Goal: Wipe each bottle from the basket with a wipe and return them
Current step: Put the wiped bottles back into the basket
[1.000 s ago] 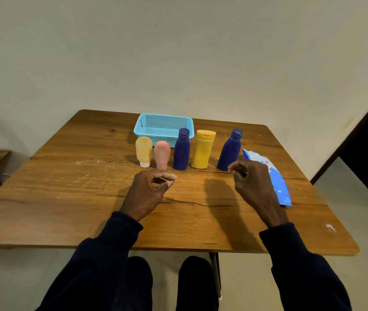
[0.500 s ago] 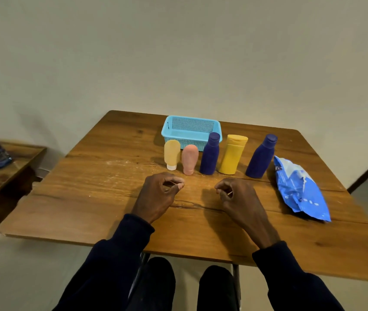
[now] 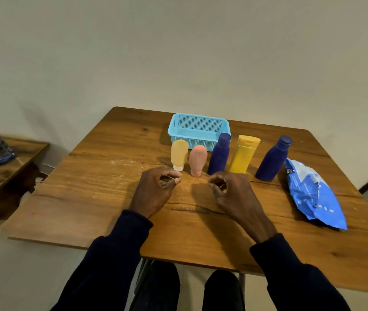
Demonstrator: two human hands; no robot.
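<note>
1. Five bottles stand upright in a row on the table (image 3: 102,180), all outside the basket (image 3: 201,140): from 9 o'clock to 3 o'clock, the pale yellow tube (image 3: 179,154), the pink tube (image 3: 197,160), the first dark blue bottle (image 3: 219,154), the yellow bottle (image 3: 243,154), then, set apart, the second dark blue bottle (image 3: 272,159).
2. The basket sits just behind the row, at 12 o'clock from the two tubes.
3. Your left hand (image 3: 153,191) hovers at 6 o'clock from the pale yellow tube, fingers curled in, thumb tip meeting the index finger.
4. Your right hand (image 3: 234,196) hovers at 6 o'clock from the yellow bottle, fingers curled likewise.
5. Both hands appear to hold nothing, though the fingertips are too small to be sure.
6. The blue wipes pack (image 3: 311,194) lies flat at 3 o'clock from your right hand.
7. A low side table (image 3: 10,167) stands at 9 o'clock.
</note>
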